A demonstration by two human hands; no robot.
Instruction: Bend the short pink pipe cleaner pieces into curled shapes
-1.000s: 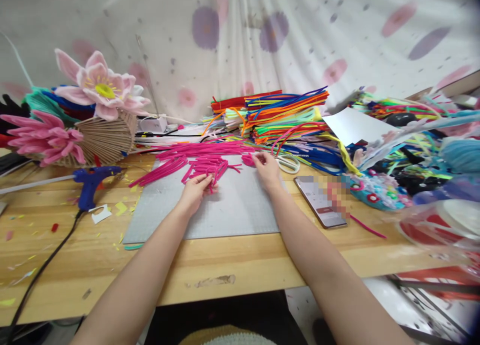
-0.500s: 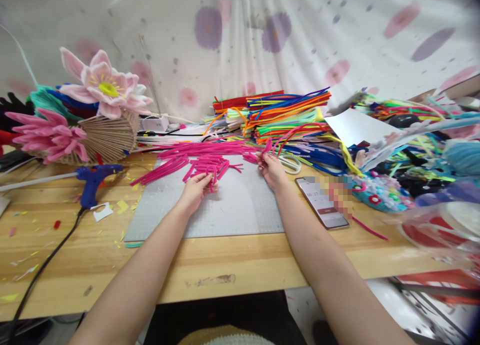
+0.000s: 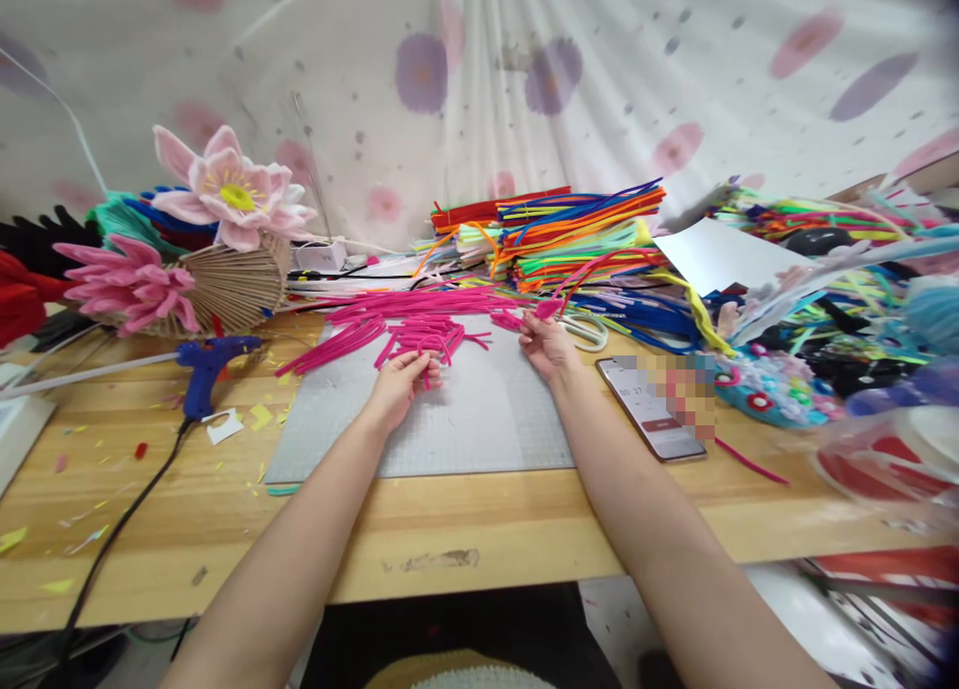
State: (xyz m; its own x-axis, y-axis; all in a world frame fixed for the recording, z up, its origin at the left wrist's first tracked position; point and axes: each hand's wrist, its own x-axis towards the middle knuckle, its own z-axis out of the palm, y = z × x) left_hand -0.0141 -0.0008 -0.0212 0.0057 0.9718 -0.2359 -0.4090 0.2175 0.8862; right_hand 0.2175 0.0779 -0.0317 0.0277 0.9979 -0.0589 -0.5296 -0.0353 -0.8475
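Observation:
My left hand [image 3: 401, 387] is pinched on a bent magenta pipe cleaner [image 3: 433, 347], held above the front of the cut pieces. Beyond it, short magenta pipe cleaner pieces [image 3: 424, 332] lie in a loose pile on a grey cutting mat [image 3: 479, 429]. Longer magenta stems [image 3: 334, 347] fan out to the left, with more along the mat's back edge. At the mat's right side, my right hand [image 3: 550, 349] has its fingers closed on a folded magenta pipe cleaner [image 3: 548, 309]. A small group of folded magenta pieces [image 3: 507, 320] lies just left of those fingertips.
A blue glue gun [image 3: 202, 374] with its cord lies left of the mat, among scraps. A phone [image 3: 648, 409] rests right of my right forearm. Bundles of coloured pipe cleaners [image 3: 576, 230] are stacked behind. Fuzzy pink flowers [image 3: 236, 195] stand at the back left.
The whole view has shifted slightly right and down. The folded magenta piece at my right fingertips has tipped lower. My left hand keeps its pinch on the bent pipe cleaner.

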